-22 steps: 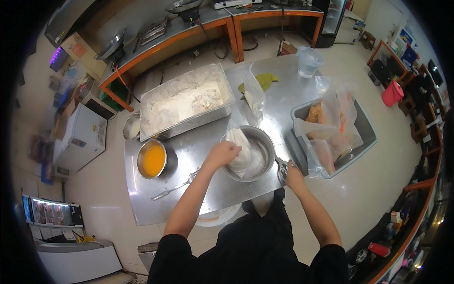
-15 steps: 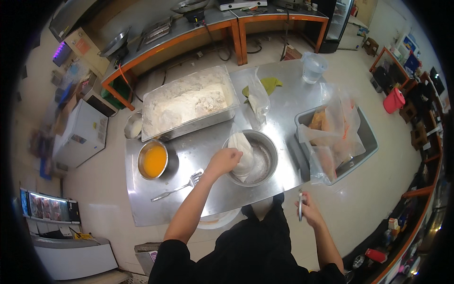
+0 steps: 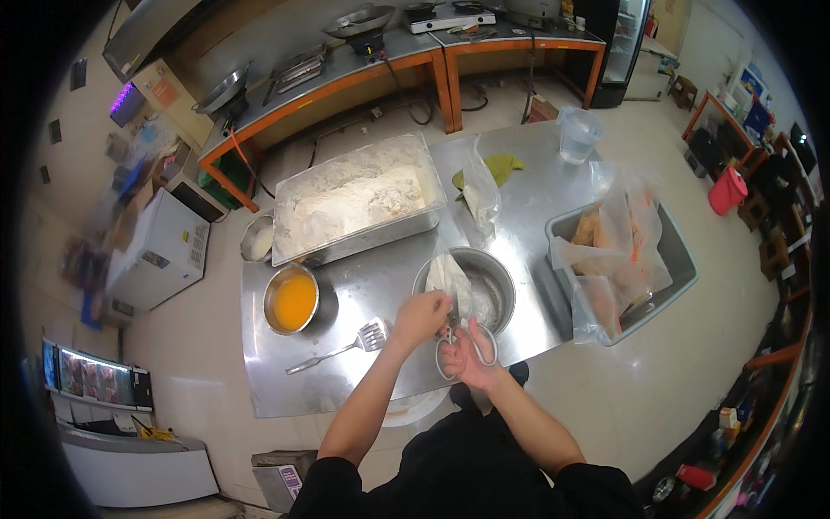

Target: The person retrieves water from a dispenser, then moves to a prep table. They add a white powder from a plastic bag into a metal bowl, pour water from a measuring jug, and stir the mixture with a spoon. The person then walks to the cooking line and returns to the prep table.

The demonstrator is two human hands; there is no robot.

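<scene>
Left grip closed on white-filled bag, over round metal pan, desk front edge, right grip around scissors, spatula, orange-liquid bowl toward left edge, grey bin right.

Kitchen things round the left hand — some near, some well apart.
Near its left lies a slotted spatula; farther left, a metal bowl of yellow liquid. Beyond it, leftward, sits a big tub of white powder; beyond and rightward, a green cloth and plastic jug. Well rightward stands a grey bin — farther off, a red bucket.
</scene>
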